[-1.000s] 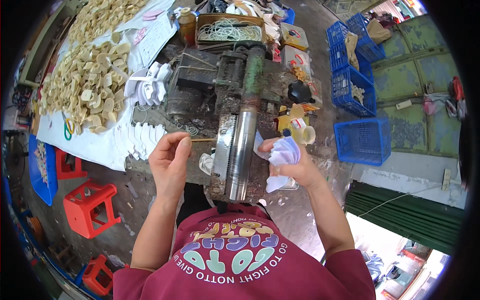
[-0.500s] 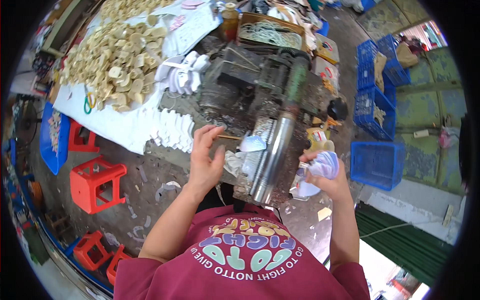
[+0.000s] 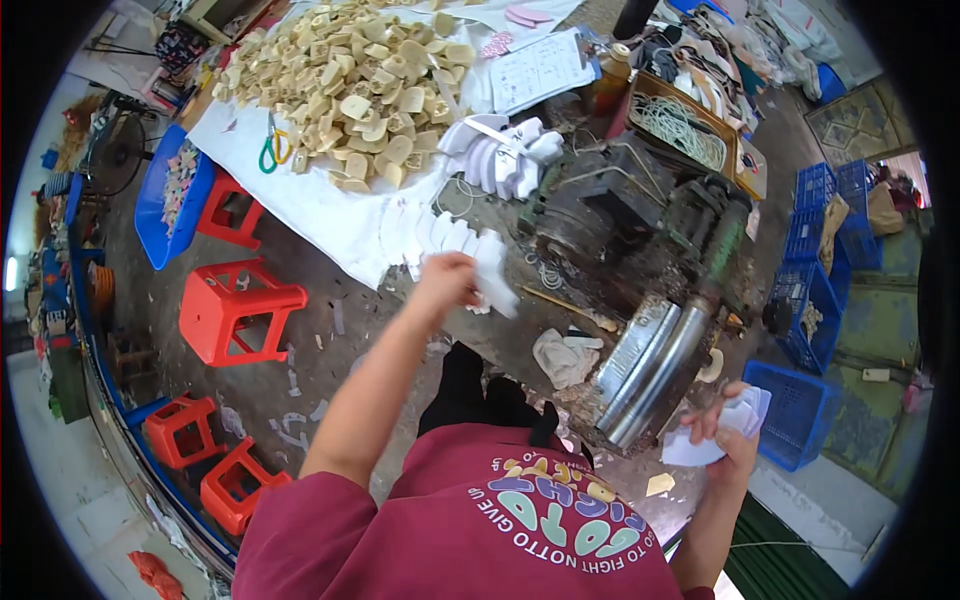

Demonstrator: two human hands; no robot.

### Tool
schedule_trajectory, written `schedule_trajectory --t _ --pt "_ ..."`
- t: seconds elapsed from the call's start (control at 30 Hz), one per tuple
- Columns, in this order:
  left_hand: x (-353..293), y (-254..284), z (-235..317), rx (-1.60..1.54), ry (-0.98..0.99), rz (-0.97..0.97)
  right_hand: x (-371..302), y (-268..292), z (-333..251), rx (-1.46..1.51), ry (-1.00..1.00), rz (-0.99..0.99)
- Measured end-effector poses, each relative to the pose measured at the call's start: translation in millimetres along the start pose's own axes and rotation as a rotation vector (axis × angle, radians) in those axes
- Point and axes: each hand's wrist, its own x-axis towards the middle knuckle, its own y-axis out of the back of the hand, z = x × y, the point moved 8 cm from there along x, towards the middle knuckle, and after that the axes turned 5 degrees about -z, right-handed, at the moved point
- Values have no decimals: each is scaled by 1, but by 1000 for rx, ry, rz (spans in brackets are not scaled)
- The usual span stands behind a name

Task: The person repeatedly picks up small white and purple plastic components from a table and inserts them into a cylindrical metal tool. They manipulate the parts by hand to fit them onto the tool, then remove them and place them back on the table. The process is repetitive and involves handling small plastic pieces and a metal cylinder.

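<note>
My left hand (image 3: pixel 447 282) is at the row of white cut pieces (image 3: pixel 440 236) on the table's near edge. Its fingers are pinched on one white piece (image 3: pixel 492 278) at the row's right end; the fingertips are partly hidden. Out to the right, my right hand (image 3: pixel 735 445) grips a small bundle of white and pale lavender cut pieces (image 3: pixel 745 408), fanned and overlapping. Between the hands stands a dark, grimy machine (image 3: pixel 600 215) with a shiny metal cylinder (image 3: pixel 655 375) pointing toward me.
A heap of cream-coloured moulded pieces (image 3: pixel 375 95) covers a white sheet, with scissors (image 3: pixel 270 150) beside it. A bundle of white pieces (image 3: pixel 500 158), a crumpled cloth (image 3: pixel 565 358) and a thin stick (image 3: pixel 570 308) lie nearer. Red stools (image 3: pixel 240 310) stand left, blue crates (image 3: pixel 790 420) right.
My view has turned left. My left hand has gone from beside the cylinder to the white row and closed on a piece. The piece at the cylinder is gone; my right hand still holds its bundle.
</note>
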Motion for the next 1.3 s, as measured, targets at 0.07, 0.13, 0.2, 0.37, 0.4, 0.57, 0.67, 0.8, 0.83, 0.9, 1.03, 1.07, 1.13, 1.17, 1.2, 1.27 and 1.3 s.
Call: schedule_trajectory --t 0.07,0.13,0.2,0.37,0.4,0.57,0.67,0.8,0.83,0.9,1.03,1.07,1.13,1.17,1.2,1.27,1.3 --pt "19 77 18 162 -20 196 2 -7 0 66 11 -12" --pt "42 143 21 365 -61 307 6 -16 1 112 15 -25" --pt "47 186 31 1035 -193 631 10 -27 1 181 12 -10" --pt "9 102 75 840 -553 663 21 -53 -11 73 -21 25" --pt "-5 54 89 679 -635 486 26 -63 -16 4 -43 67" --pt "-143 -162 146 135 -452 -652 43 -121 -41 -562 -12 -46" --pt "-154 -195 141 1 -320 -724 40 -129 -49 -476 32 -100" --pt "-164 -210 140 -130 -257 -883 33 -118 -39 -196 -17 -189" --pt "-162 -212 140 -118 -241 -944 31 -118 -37 -163 -26 -208" --pt "-161 -215 131 -90 -216 -957 29 -115 -29 -121 -54 -205" --pt "-149 -205 126 -225 -424 -660 27 -58 -41 -332 57 1" --pt "-142 -194 127 -265 -486 -569 27 -38 -57 -364 89 153" --pt "-135 -190 119 -199 -474 -564 16 -12 -59 -360 -92 -2" --pt "-138 -193 116 -194 -446 -576 14 -25 -55 -315 -119 -122" --pt "-140 -198 111 -191 -417 -590 10 -44 -51 -270 -146 -239" --pt "-153 -216 112 -283 -494 -681 7 -67 -43 -388 -90 -389" --pt "-151 -211 109 -94 -607 -626 7 -64 -42 -419 -120 -392"
